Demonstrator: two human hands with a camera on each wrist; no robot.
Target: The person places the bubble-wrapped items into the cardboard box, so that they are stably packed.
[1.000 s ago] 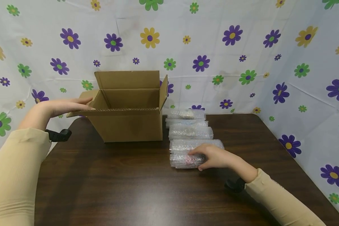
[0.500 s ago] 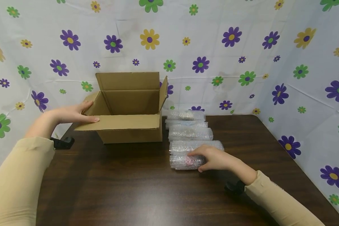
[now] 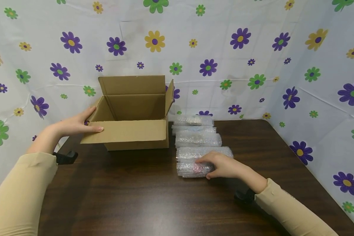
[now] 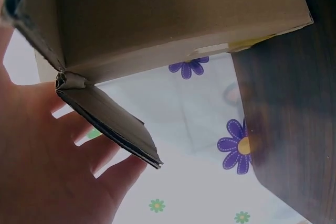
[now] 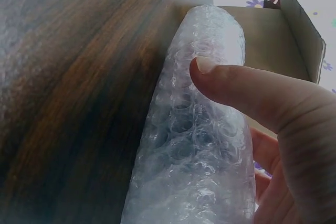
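Clear bubble wrap covers the roll pinched between the right hand's thumb and fingers; other rolls lie beyond. Leftward, the left hand, fingers spread, braces the box flaps. Grasping seems underway; next likely calls for lifting leftward over them.

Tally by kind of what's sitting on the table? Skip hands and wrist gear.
Open cardboard box: 1
Bubble-wrapped packages: 5
Total: 6
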